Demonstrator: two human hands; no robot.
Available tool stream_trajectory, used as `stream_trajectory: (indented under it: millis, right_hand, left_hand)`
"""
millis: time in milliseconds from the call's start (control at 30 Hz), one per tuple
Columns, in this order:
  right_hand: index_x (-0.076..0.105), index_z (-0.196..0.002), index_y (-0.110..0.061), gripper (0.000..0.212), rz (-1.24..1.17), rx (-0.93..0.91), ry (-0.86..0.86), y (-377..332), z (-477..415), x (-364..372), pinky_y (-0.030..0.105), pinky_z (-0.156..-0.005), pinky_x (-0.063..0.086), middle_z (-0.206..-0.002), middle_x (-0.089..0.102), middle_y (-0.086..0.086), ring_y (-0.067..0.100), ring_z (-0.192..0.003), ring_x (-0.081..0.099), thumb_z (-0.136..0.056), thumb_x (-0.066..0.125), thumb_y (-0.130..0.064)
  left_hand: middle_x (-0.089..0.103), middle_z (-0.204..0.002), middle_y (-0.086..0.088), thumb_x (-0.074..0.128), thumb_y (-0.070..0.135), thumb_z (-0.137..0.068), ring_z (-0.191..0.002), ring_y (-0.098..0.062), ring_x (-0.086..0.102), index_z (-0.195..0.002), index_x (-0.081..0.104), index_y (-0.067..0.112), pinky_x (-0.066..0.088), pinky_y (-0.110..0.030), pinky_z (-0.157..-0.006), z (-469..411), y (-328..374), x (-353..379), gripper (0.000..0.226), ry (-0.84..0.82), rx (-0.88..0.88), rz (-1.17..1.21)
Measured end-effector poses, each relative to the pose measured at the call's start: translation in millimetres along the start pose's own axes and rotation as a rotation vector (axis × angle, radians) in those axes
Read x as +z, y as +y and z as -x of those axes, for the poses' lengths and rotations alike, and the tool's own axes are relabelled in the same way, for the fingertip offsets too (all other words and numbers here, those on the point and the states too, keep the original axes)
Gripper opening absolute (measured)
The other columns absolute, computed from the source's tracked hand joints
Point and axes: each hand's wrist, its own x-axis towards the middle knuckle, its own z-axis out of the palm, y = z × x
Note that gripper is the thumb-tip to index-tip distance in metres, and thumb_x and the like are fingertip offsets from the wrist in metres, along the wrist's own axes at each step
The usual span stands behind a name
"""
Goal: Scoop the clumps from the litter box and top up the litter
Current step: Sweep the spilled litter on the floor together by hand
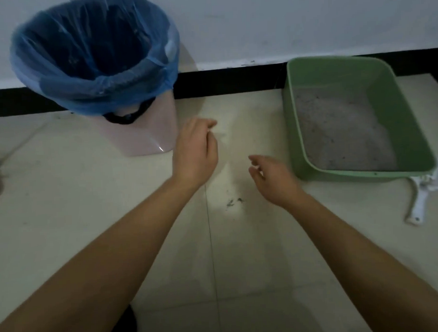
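A green litter box (415, 144) sits on the floor at the right, against the wall, with grey litter (341, 131) spread in it. A white scoop (422, 198) lies on the floor at the box's near right corner. My left hand (195, 154) hovers over the floor between the bin and the box, fingers loosely curled, holding nothing. My right hand (270, 179) is just left of the box's near corner, fingers apart and empty.
A pale pink trash bin (147, 128) lined with a blue bag (92, 53) stands at the left by the wall. A small dark smudge of debris (234, 202) marks the tile between my hands. A black baseboard runs along the white wall.
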Motion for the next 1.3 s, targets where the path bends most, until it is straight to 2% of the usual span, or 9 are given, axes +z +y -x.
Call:
stream_trajectory:
  millis: [100,233,300,367,533,800,933,1100,1300]
  right_hand:
    - [0.041,-0.147,-0.013,0.051,0.120,0.050,-0.058,30,46,35,0.043,-0.108,0.035,-0.147,0.045,0.013,0.033,-0.134,0.041,-0.102,0.038,-0.036]
    - [0.012,-0.158,-0.019,0.074,0.275,0.062,-0.149,45,74,66,0.047,-0.119,0.007,-0.165,0.002,0.010,0.030,-0.150,0.001,-0.095,0.010,-0.059]
    - [0.002,-0.158,-0.021,0.074,0.318,0.038,-0.166,46,77,78,0.047,-0.120,-0.004,-0.164,-0.013,0.010,0.029,-0.150,-0.013,-0.098,0.013,-0.061]
    - [-0.002,-0.158,-0.023,0.072,0.343,-0.006,-0.172,39,76,87,0.048,-0.120,-0.008,-0.164,-0.017,0.008,0.029,-0.149,-0.018,-0.099,0.015,-0.061]
    - [0.000,-0.158,-0.027,0.069,0.370,-0.046,-0.154,27,74,101,0.050,-0.118,-0.013,-0.164,-0.013,0.007,0.029,-0.150,-0.016,-0.098,0.014,-0.060]
    - [0.010,-0.156,-0.038,0.061,0.378,-0.122,-0.160,36,67,95,0.052,-0.119,-0.005,-0.165,-0.007,0.009,0.032,-0.151,-0.009,-0.099,0.014,-0.058]
    - [0.030,-0.151,-0.040,0.058,0.349,-0.139,-0.118,37,62,91,0.052,-0.118,0.005,-0.164,0.012,0.010,0.034,-0.149,0.007,-0.098,0.018,-0.060]
    - [0.064,-0.124,-0.041,0.047,0.231,-0.093,0.071,29,53,96,0.045,-0.103,0.029,-0.141,0.048,0.003,0.028,-0.129,0.037,-0.090,0.044,-0.067]
    - [0.079,-0.091,-0.035,0.020,-0.008,-0.046,0.321,21,38,115,0.035,-0.080,0.034,-0.104,0.060,-0.003,0.022,-0.099,0.048,-0.084,0.066,-0.049]
  left_hand:
    - [0.063,-0.111,-0.011,0.045,0.012,-0.092,-0.101,-0.028,0.057,-0.117,0.061,0.006,0.046,-0.037,-0.087,65,-23,30,0.031,-0.268,-0.038,-0.120]
    - [0.057,-0.129,-0.013,0.032,0.026,-0.092,-0.118,-0.031,0.052,-0.128,0.056,0.008,0.044,-0.043,-0.095,121,-44,36,0.047,-0.585,-0.023,-0.342]
    - [0.051,-0.136,-0.014,0.030,0.027,-0.092,-0.125,-0.032,0.047,-0.132,0.053,0.008,0.040,-0.046,-0.099,133,-49,35,0.049,-0.664,-0.024,-0.425]
    - [0.051,-0.136,-0.014,0.033,0.025,-0.091,-0.125,-0.032,0.046,-0.130,0.054,0.008,0.039,-0.045,-0.098,137,-53,32,0.049,-0.681,-0.069,-0.458]
    - [0.055,-0.131,-0.014,0.033,0.026,-0.084,-0.119,-0.033,0.051,-0.124,0.059,0.007,0.043,-0.043,-0.092,135,-57,27,0.051,-0.709,-0.075,-0.493]
    - [0.056,-0.125,-0.016,0.036,0.026,-0.083,-0.113,-0.034,0.051,-0.122,0.060,0.006,0.044,-0.044,-0.087,135,-55,34,0.050,-0.680,-0.092,-0.503]
    - [0.057,-0.124,-0.015,0.036,0.026,-0.083,-0.111,-0.035,0.052,-0.121,0.060,0.006,0.044,-0.043,-0.086,133,-56,35,0.050,-0.679,-0.092,-0.501]
    - [0.057,-0.123,-0.013,0.037,0.025,-0.080,-0.111,-0.033,0.051,-0.121,0.061,0.008,0.044,-0.043,-0.085,134,-55,36,0.050,-0.660,-0.107,-0.505]
    - [0.058,-0.122,-0.014,0.036,0.023,-0.078,-0.112,-0.033,0.053,-0.120,0.062,0.007,0.045,-0.042,-0.085,137,-55,36,0.052,-0.622,-0.121,-0.469]
